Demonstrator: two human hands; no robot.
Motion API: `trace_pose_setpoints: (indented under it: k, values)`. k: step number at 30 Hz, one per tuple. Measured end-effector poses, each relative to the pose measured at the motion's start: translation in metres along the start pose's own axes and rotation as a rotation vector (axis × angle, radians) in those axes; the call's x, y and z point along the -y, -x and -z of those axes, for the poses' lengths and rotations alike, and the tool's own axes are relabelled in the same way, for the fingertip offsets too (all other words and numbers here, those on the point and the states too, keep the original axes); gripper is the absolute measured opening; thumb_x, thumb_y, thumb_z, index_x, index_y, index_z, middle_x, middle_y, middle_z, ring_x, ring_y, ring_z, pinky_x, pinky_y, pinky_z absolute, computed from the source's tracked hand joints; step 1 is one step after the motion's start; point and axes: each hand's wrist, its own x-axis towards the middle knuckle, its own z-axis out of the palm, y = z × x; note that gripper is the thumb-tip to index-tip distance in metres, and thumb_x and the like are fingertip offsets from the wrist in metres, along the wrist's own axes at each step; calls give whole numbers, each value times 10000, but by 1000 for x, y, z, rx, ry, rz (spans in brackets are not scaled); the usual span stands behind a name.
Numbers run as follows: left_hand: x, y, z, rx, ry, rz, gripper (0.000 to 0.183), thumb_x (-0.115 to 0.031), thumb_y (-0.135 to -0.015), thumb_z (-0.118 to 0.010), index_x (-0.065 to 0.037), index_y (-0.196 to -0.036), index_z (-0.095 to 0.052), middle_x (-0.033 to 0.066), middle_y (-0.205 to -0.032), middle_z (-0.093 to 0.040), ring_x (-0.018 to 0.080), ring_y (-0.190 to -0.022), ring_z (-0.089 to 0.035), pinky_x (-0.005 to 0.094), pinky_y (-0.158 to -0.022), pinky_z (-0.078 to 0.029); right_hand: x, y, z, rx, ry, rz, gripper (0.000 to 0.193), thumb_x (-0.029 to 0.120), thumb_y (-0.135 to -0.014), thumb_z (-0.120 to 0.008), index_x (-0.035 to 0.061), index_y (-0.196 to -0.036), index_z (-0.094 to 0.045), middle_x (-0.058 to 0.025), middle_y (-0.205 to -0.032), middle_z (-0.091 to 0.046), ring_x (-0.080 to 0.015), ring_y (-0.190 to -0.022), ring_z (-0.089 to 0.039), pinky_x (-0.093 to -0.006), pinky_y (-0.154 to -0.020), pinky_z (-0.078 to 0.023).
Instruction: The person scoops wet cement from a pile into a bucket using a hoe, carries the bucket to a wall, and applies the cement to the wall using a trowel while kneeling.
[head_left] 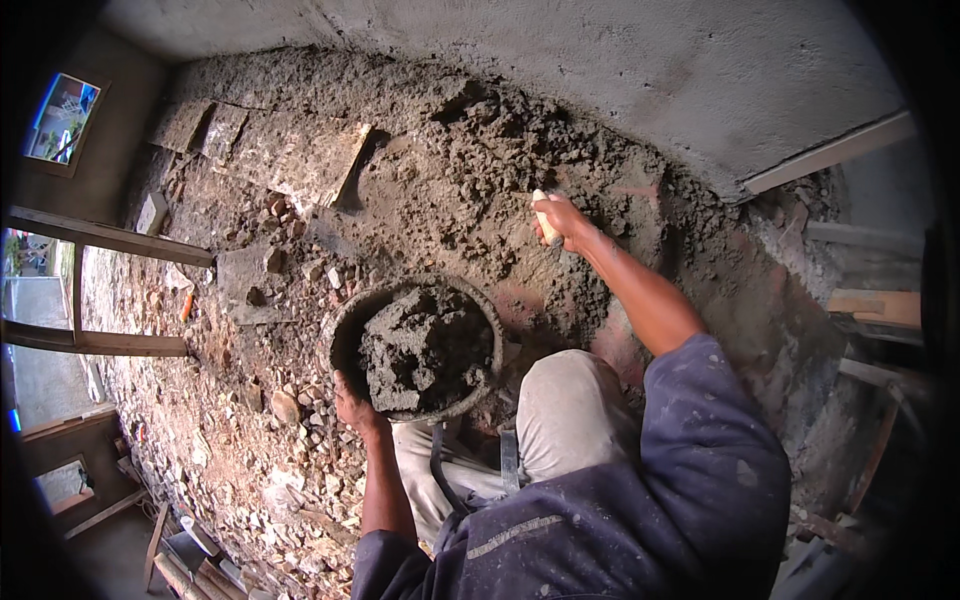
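A round, dark bucket [497, 345] stands tilted slightly in front of me, heaped with wet grey mortar [425, 345]. At its lower left, my left hand [357, 405] is closed on the rim. My right hand [567, 222] reaches out ahead, its fingers wrapped round the pale wooden handle of a trowel [545, 215]. The blade cannot be made out against the ground. Just beyond that hand lies a rough heap of loose, crumbly mortar [510, 140], spread along the foot of the wall.
A plastered grey wall [720, 80] runs along the far side. Flat board pieces [300, 165] lie on the rubble at far left. Broken stones [285, 405] cover the ground left of the bucket. Wooden frame bars [130, 343] jut in from the left; timber pieces [875, 307] stand at right.
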Motion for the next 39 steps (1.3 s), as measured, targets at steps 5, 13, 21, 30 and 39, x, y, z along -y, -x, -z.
trace_pose_setpoints:
  k: [5, 13, 21, 30, 39]
  values:
    - [4, -6, -9, -149, 29, 42, 499, -453, -933, -578, 36, -1000, -650, 79, -903, -658, 171, -736, -580, 334, -679, -483, -10, 32, 24, 20, -54, 113, 440, 308, -938, -542, 59, -1258, -371, -35, -760, -541, -111, -550, -555, -296, -421, -478]
    - [-8, 6, -9, -52, 157, 22, 449, -396, -955, -569, 36, -1027, -667, 75, -952, -674, 153, -807, -603, 302, -740, -497, 52, 157, -25, 205, 404, 378, 572, 246, -890, -573, 11, -1371, -369, -81, -776, -584, -135, -550, -580, -305, -503, -507]
    - [-24, 15, -20, -75, 7, 58, 512, -460, -938, -568, 35, -1021, -666, 66, -931, -654, 157, -757, -567, 315, -707, -488, 16, 175, -64, 238, 1339, 1114, 591, 201, -776, -669, 185, -1337, -486, -110, -897, -600, -297, -729, -656, -386, -661, -576]
    - [-29, 18, -17, -113, 93, 5, 460, -403, -934, -593, 30, -1083, -634, 86, -1007, -638, 178, -829, -593, 316, -755, -512, -80, 105, 74, -628, 479, 302, 574, 248, -904, -565, 26, -1384, -343, -216, -1008, -605, -330, -773, -622, -424, -654, -503]
    - [11, 3, 9, -24, -679, -386, 451, -322, -986, -488, -10, -1308, -535, 151, -1017, -651, 220, -814, -603, 339, -736, -520, -238, 104, 50, -933, 368, 168, 579, 304, -884, -589, 40, -1322, -318, -191, -862, -613, -296, -573, -613, -404, -482, -503]
